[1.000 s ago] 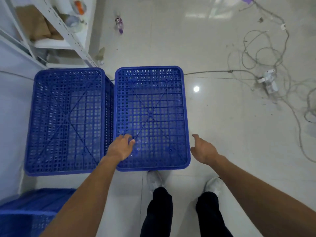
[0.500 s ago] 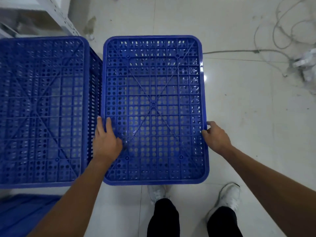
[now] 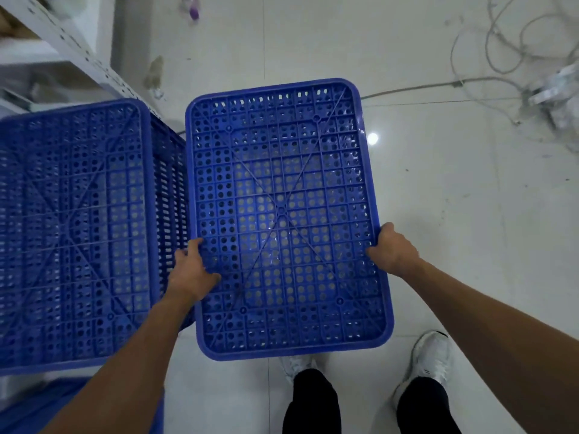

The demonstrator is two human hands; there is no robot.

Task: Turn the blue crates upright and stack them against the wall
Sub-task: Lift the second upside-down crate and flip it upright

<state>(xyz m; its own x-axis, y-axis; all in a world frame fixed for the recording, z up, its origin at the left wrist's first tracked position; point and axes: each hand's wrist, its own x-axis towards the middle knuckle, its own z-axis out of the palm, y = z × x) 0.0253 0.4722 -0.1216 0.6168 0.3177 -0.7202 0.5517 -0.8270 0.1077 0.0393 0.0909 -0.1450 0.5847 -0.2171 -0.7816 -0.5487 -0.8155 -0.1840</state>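
A blue perforated crate (image 3: 282, 170) lies upside down in front of me, its ribbed bottom facing up, slightly rotated. My left hand (image 3: 191, 270) grips its left edge, thumb on top and fingers down the gap beside it. My right hand (image 3: 391, 249) grips its right edge. A second upside-down blue crate (image 3: 75, 227) sits directly to the left, almost touching the first. Part of a third blue crate (image 3: 47, 408) shows at the bottom left corner.
A white metal shelf rack (image 3: 72, 54) stands at the upper left behind the crates. Tangled grey cables (image 3: 488, 57) and a white power strip (image 3: 557, 89) lie on the tiled floor at upper right. A small bottle (image 3: 192, 7) lies at the top. My white shoes (image 3: 432, 358) stand below.
Both hands moved from hovering near the crate's near end to gripping its left and right edges. The crate has turned slightly and its view has grown closer.
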